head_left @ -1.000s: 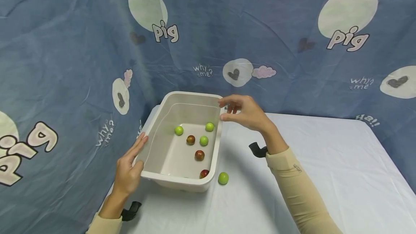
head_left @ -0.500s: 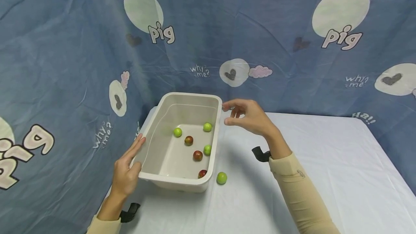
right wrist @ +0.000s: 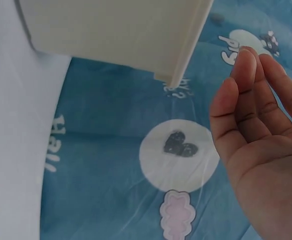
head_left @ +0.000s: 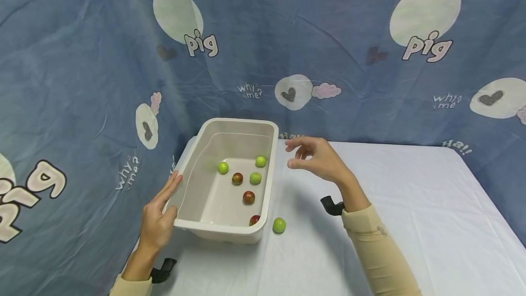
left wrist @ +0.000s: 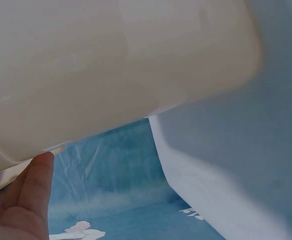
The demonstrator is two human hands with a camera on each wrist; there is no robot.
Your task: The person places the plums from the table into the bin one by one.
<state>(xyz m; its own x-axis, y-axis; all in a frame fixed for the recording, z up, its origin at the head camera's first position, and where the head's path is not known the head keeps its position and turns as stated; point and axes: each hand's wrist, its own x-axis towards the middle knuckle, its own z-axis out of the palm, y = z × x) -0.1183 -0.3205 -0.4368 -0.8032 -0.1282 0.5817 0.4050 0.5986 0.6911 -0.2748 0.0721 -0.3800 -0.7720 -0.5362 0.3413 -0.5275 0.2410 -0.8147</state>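
A cream plastic tub [head_left: 272,182] stands at the left of the white-covered table. Inside lie three small round green fruits, one of them a green fruit [head_left: 255,177], and three dark red fruits, including a red fruit [head_left: 248,197]. My left hand [head_left: 158,223] holds the tub's left rim near the front corner, thumb at the edge and fingers along the side; the left wrist view shows fingertips [left wrist: 45,159] right under the rim. My right hand [head_left: 318,156], fingers loosely bent, hovers right of the tub with nothing in it. Another green fruit [head_left: 279,225] lies outside, beside the tub's front right corner.
White cloth covers the table [head_left: 411,204], which stretches off to the right. A blue printed curtain [head_left: 337,49] hangs behind the table and along its left side, close to the tub.
My right hand has drawn away from the tub's right rim, moving right and toward me. One green fruit inside rolled forward, then back. My left hand stays on the rim.
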